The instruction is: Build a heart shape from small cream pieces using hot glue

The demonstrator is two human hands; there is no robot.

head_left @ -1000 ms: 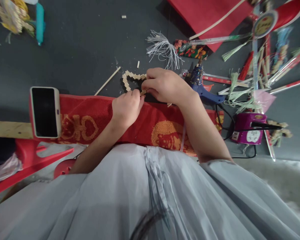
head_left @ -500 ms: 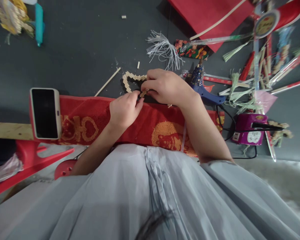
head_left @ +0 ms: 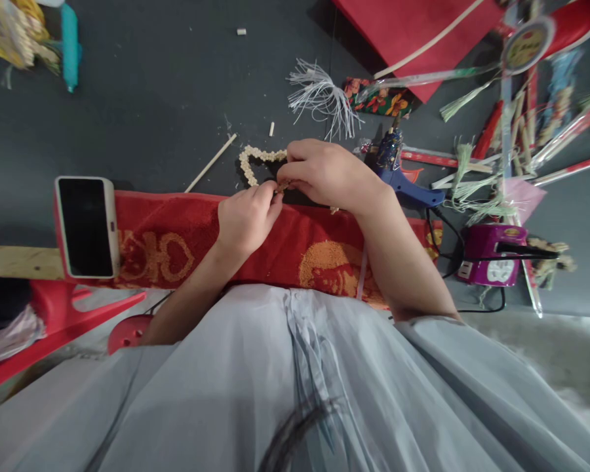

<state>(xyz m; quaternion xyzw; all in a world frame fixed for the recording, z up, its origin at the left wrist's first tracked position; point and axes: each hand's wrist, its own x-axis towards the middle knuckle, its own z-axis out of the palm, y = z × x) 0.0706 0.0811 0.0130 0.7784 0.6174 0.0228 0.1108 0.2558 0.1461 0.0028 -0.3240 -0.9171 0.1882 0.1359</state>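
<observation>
A curved strip of pale beige beads or small shells point(head_left: 254, 161) lies on the dark grey table, bent like part of a heart. My right hand point(head_left: 327, 172) is curled over its right end, fingers closed on it. My left hand point(head_left: 248, 217) rests on the red towel point(head_left: 177, 229) and pinches the same strip at its lower end, fingertips meeting those of the right hand. The part of the strip under the right hand is hidden.
A phone point(head_left: 85, 226) lies on the towel's left end. A blue glue gun point(head_left: 398, 174) sits just right of my right hand, with a purple socket box point(head_left: 491, 254) beyond. A thin stick point(head_left: 211, 162), white fringe point(head_left: 319, 95), red paper point(head_left: 413, 29) and tassels lie around.
Both hands stay on the beaded strip; the fingertips have shifted slightly. The view has drifted a little.
</observation>
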